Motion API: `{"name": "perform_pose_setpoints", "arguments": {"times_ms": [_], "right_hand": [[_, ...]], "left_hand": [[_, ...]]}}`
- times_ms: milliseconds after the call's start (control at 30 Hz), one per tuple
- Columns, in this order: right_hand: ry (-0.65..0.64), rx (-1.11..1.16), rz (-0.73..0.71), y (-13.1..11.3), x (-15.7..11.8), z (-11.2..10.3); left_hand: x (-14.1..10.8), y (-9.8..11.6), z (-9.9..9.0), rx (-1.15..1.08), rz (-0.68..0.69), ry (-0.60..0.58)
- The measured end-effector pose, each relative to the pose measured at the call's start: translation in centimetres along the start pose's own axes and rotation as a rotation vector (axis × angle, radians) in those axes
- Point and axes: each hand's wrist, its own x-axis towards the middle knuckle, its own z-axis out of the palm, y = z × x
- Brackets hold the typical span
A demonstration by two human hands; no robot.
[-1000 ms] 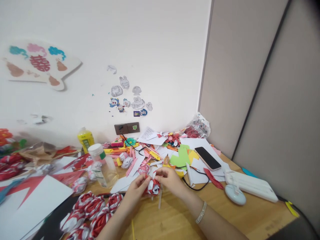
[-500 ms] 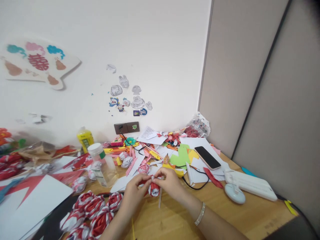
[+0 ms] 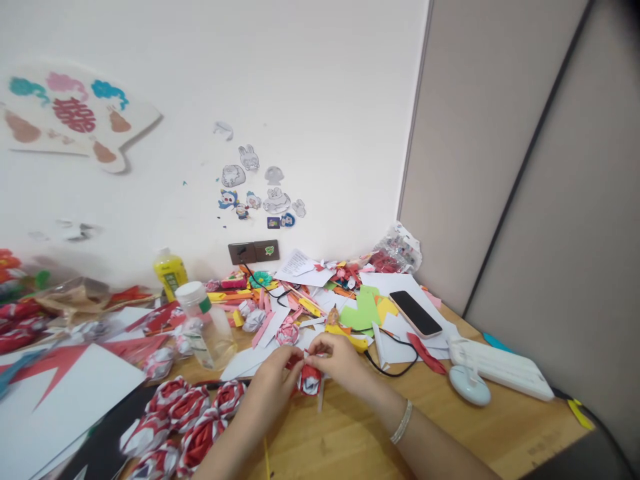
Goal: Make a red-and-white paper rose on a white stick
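A small red-and-white paper rose (image 3: 311, 381) is between my two hands, just above the wooden table (image 3: 340, 437). My left hand (image 3: 276, 375) pinches it from the left, thumb and finger at its upper edge. From the other side my right hand (image 3: 334, 359) pinches the same upper edge, its fingertips close to the left ones. Part of the rose is hidden behind the fingers. A thin pale stick (image 3: 321, 395) shows beside the rose, under my right hand. Several finished-looking red-and-white paper roses (image 3: 190, 408) lie to the left of my left forearm.
A yellow hot glue gun (image 3: 350, 337) with a black cord lies just beyond my right hand. A clear plastic jar (image 3: 213, 337) and a yellow bottle (image 3: 171, 272) stand at left. A phone (image 3: 415, 313), white power strip (image 3: 503, 370) and mouse (image 3: 469, 385) are at right. Paper scraps cover the back.
Both hands stay on the paper rose, with only slight finger shifts at its upper edge. The camera view has moved very slightly.
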Motion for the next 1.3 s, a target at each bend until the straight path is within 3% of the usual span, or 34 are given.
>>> {"name": "perform_pose_setpoints", "arguments": {"times_ms": [233,500,700,933,1100,1300], "right_hand": [[-0.094,0.132,0.066,-0.1,0.0,-0.3],[-0.149,0.084,0.082,0.1,-0.4,-0.4],[-0.12,0.057,0.108,0.4,-0.1,-0.1],[-0.13,-0.138,0.102,-0.4,-0.1,-0.2],[-0.163,-0.35,-0.033,-1.0,-0.1,-0.5],[-0.183,-0.409,-0.065,-0.3,-0.1,-0.7]], "left_hand": [[0.4,0.3,-0.7,-0.101,0.026,-0.066],[0.5,-0.4,-1.2,-0.293,-0.05,-0.266],[0.8,-1.9,-0.6,-0.359,-0.098,-0.262],[0.7,-0.4,-0.2,-0.313,-0.163,-0.182],[0.5,0.0,-0.2,-0.138,-0.118,-0.097],[0.3,0.3,-0.2,-0.05,-0.12,-0.131]]}}
